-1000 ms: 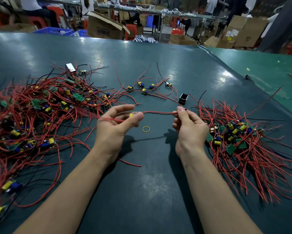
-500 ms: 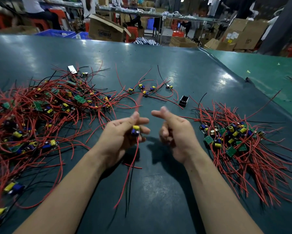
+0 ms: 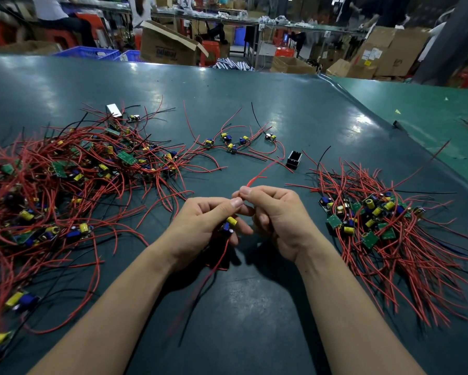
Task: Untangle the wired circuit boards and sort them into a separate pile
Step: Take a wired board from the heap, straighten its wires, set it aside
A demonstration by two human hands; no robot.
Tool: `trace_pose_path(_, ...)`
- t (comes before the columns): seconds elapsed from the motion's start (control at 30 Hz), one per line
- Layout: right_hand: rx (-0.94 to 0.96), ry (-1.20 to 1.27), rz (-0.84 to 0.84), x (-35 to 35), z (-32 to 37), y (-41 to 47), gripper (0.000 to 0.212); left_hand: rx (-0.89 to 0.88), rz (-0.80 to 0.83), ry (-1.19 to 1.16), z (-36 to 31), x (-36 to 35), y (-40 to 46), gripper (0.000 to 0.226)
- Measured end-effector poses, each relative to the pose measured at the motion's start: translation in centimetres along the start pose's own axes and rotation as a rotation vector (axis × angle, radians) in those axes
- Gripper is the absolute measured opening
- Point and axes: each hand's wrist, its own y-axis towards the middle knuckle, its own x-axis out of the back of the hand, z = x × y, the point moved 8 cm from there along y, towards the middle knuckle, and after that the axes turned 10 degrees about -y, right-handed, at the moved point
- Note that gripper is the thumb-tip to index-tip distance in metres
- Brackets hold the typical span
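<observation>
— What is that?
— A tiny board (image 3: 229, 226) with a yellow can, over the table (image 3: 254, 307). The left hand (image 3: 200, 228) grips it. Red wires hang down.
— And the right hand (image 3: 276, 215)?
— It pinches one red wire (image 3: 257, 178).

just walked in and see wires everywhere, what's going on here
A person is sorting wired circuit boards on a green table. The left hand holds one board, its wires hanging below, while the right hand pinches a red wire that sticks up from it. A big tangled pile lies to the left, a sorted pile to the right, and a few loose boards beyond the hands, near a small black box.
</observation>
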Motion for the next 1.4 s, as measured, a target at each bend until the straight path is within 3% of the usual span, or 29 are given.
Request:
trace_pose_path(0.7,-0.059,0.034,-0.043,-0.2,-0.6,0.2,0.032,-0.004,-0.045,-0.025,0.3,0.2,0.2,0.028)
trace_pose_path(0.9,-0.037,0.045,-0.187,0.5,-0.4,0.3,0.030,-0.020,-0.018,0.011,0.0,-0.1,0.3,0.030)
trace_pose_path(1.4,-0.064,0.317,-0.331,1.9,-0.7,0.5,0.023,-0.010,0.057,0.070,0.1,-0.7,0.0,0.030)
